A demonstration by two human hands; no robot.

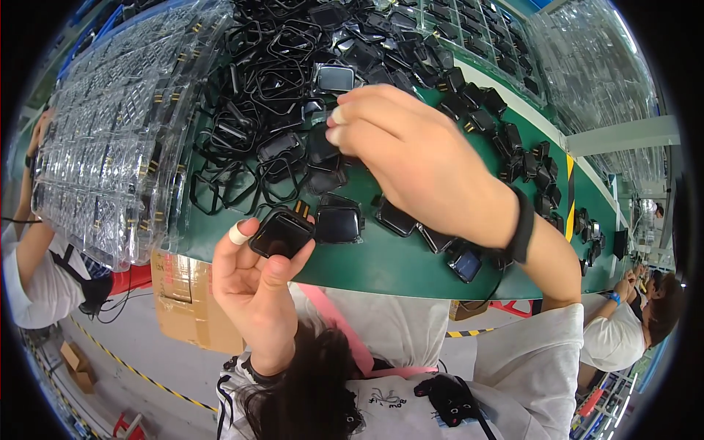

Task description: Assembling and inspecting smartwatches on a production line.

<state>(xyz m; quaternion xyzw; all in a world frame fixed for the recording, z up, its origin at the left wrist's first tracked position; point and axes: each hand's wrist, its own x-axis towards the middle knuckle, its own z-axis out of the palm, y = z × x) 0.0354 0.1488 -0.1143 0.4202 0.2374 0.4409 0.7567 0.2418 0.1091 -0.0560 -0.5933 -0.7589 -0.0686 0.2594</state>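
My left hand [257,282] holds a black square watch screen module [281,233] by its edges, thumb in front and fingers behind. A short strip with gold contacts [302,209] sticks up from its top edge. One finger wears a white finger cot [238,233]. My right hand [411,150] reaches over the pile, fingertips pinched together at a dark square screen piece [323,147]; whether they grip it is hidden. Just above lies a film-covered screen [336,78]. Another screen module [339,221] rests on the green table beside my left hand.
Black open frames [282,73] are heaped at the back left. Stacked clear plastic trays [110,139] stand at the left edge. More modules [480,110] lie to the right, near a filled tray [477,37]. A cardboard box [192,301] sits below the table edge. Other people work at both sides.
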